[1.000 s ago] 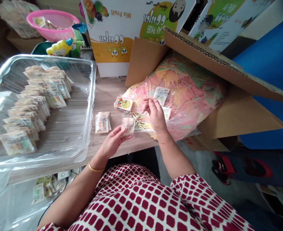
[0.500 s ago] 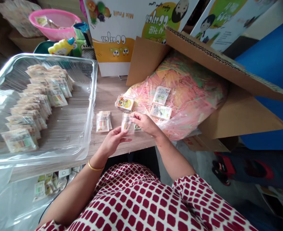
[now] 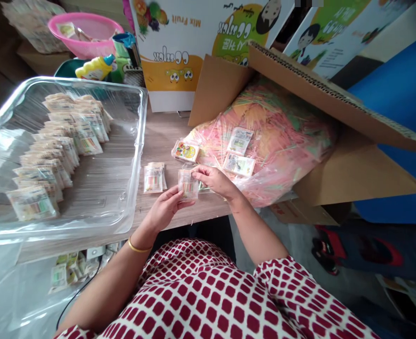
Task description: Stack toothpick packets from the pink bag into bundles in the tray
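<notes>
A small clear packet of coloured sticks (image 3: 188, 186) is held upright over the table between both hands. My left hand (image 3: 168, 203) pinches its lower left side between thumb and fingers. At its upper right corner, the fingertips of my right hand (image 3: 213, 180) are closed on it. Left of it lies a short stack of similar packets (image 3: 154, 178). Just behind is a packet with a fruit-printed card (image 3: 186, 152). Two more packets, one upper (image 3: 240, 141) and one lower (image 3: 239, 164), rest on a big plastic bag of coloured sticks (image 3: 274, 127).
A clear plastic tray (image 3: 98, 207) with rows of filled packets stands on the left. The bag spills from an open cardboard box (image 3: 363, 165) on the right. Behind are printed cartons (image 3: 174, 101), a pink basket (image 3: 84, 47) and a yellow glue bottle (image 3: 94, 68).
The held packet has tilted slightly and its face shows more fully. Both hands keep their hold on it. The whole view has shifted a little.
</notes>
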A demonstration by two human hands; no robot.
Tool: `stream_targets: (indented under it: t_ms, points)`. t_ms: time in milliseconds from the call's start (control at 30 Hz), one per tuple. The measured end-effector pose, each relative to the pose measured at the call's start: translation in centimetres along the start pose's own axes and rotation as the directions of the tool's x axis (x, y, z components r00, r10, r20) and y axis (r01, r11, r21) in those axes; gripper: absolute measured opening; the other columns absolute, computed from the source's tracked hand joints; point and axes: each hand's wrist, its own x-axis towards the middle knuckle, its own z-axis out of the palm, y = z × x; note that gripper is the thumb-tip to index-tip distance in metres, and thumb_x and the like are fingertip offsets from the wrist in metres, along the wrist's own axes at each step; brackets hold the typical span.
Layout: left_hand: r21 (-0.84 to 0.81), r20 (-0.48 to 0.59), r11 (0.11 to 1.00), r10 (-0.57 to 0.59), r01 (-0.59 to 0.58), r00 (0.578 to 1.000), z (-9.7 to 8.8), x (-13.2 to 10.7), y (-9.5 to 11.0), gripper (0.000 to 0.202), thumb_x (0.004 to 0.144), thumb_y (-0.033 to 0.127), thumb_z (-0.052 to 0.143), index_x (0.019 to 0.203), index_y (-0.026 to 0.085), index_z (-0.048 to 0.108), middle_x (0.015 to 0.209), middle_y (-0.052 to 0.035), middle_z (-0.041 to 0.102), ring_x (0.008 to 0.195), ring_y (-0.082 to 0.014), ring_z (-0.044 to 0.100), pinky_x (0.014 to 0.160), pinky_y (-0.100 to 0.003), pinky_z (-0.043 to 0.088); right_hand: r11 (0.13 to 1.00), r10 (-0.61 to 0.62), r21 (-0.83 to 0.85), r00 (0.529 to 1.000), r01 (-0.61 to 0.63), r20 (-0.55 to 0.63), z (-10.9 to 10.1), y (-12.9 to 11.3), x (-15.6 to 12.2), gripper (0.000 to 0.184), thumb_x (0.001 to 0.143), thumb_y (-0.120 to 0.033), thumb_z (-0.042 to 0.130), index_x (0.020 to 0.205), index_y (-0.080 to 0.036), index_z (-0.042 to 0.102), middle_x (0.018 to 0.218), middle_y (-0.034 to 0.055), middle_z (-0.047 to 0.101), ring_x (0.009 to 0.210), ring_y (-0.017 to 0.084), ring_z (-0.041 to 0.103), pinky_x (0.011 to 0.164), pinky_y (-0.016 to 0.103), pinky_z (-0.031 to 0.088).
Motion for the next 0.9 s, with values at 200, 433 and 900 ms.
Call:
stream_targets:
  t_ms: [200, 433, 900]
  points:
    - [0.127, -0.076, 0.992, 0.033, -0.023, 0.997, -0.4, -0.3, -0.2, 0.029, 0.085, 0.041, 0.078, 0.105, 0.019, 0.076, 0.109, -0.0046, 0.072, 0.101, -0.0213, 0.067, 0.090, -0.040, 0.063, 0.988, 0.014, -0.152, 0.990, 0.007, 0.137, 0.1, 0.3, 0.3, 0.029, 0.092, -0.047, 0.064, 0.092, -0.018, 0.066, 0.078, -0.0031, 0.057, 0.071, 0.013, 0.049, 0.065, 0.025, 0.038]
    - [0.846, -0.284, 0.525, 0.596, -0.097, 0.751, -3.7, -5.1, -2.0, 0.023, 0.102, 0.040, 0.054, 0.106, 0.021, 0.065, 0.099, -0.0066, 0.069, 0.094, -0.0206, 0.067, 0.086, -0.038, 0.057, 0.976, -0.012, -0.219, 1.000, 0.012, 0.001, 3.4, 0.8, 3.3, 0.023, 0.092, -0.038, 0.062, 0.081, -0.018, 0.064, 0.072, -0.0043, 0.056, 0.066, 0.013, 0.050, 0.065, 0.026, 0.038]
    - [0.966, 0.166, -0.256, 0.550, -0.023, 0.819, -5.1, -4.4, -4.3, 0.049, 0.102, 0.036, 0.054, 0.146, 0.016, 0.054, 0.162, -0.0197, 0.043, 0.156, -0.0380, 0.029, 0.124, -0.063, 0.021, 0.831, -0.034, -0.542, 0.960, -0.129, -0.279, -0.1, 0.0, 2.5, 0.020, 0.097, -0.033, 0.058, 0.093, -0.022, 0.073, 0.089, 0.0013, 0.075, 0.082, 0.017, 0.067, 0.076, 0.026, 0.045]
